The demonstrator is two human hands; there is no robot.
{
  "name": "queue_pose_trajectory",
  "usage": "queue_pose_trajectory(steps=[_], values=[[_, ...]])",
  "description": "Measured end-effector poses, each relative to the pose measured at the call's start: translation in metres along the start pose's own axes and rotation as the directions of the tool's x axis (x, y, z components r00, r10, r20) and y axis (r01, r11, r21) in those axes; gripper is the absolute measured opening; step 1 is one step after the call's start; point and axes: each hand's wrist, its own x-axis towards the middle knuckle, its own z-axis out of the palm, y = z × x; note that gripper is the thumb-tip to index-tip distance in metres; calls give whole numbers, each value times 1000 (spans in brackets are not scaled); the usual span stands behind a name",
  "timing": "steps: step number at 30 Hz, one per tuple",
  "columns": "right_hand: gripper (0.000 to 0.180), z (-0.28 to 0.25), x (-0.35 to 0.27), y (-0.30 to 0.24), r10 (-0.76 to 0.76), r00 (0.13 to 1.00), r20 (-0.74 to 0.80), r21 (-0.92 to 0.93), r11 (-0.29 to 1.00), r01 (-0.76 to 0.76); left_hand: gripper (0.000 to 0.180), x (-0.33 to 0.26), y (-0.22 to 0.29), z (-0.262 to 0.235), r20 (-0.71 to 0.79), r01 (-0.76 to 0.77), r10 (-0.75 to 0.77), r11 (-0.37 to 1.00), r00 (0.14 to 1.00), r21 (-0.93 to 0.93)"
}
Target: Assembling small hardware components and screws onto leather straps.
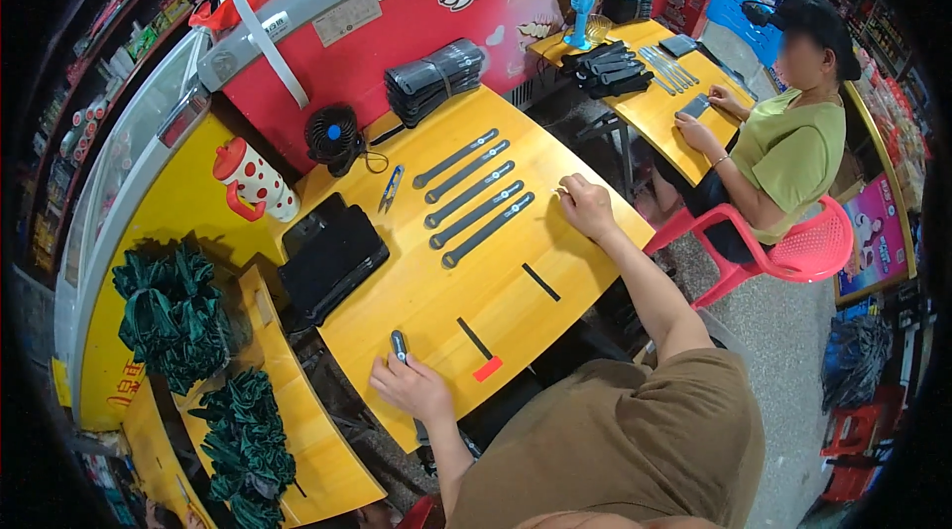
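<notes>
My left hand [412, 388] rests at the near left of the yellow table [585, 316], its fingers closed round a dark grey strap [399, 343]. One rounded end of that strap pokes out past the fingers, and most of it is covered by the hand. Over the right side of the table is my right hand [587, 207], its fingers curled together; a tiny pale bit shows at the fingertips, too small to name. Between the hands and farther off, several dark grey straps [476, 196] lie slanted side by side in a row.
Left on the table are a black cloth stack [335, 266], blue snips [391, 189], a black fan [332, 135] and a spotted tumbler [256, 180]. A bundle of grey straps [433, 83] stands at the back. A co-worker [793, 122] sits at the table to the right.
</notes>
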Motion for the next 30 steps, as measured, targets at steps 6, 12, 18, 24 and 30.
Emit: queue_pose_trajectory(steps=[6, 12, 18, 24, 30], values=[[9, 15, 3, -6, -11, 1000, 21, 38, 999, 10, 25, 3, -4, -13, 19, 69, -70, 997, 997, 32], [18, 26, -18, 22, 99, 983, 156, 147, 981, -123, 18, -7, -17, 15, -62, 232, -244, 959, 968, -161], [17, 3, -4, 23, 19, 992, 123, 267, 962, -52, 19, -10, -3, -1, -148, 100, -102, 995, 984, -24], [18, 27, -5, 37, 25, 999, -36, 342, 940, -11, 19, -15, -4, -32, -175, 162, -224, 936, 959, -313], [17, 10, -22, 28, 152, 966, -208, 493, 870, -31, 35, -40, 48, -110, 174, 205, -215, 135, 961, -969]])
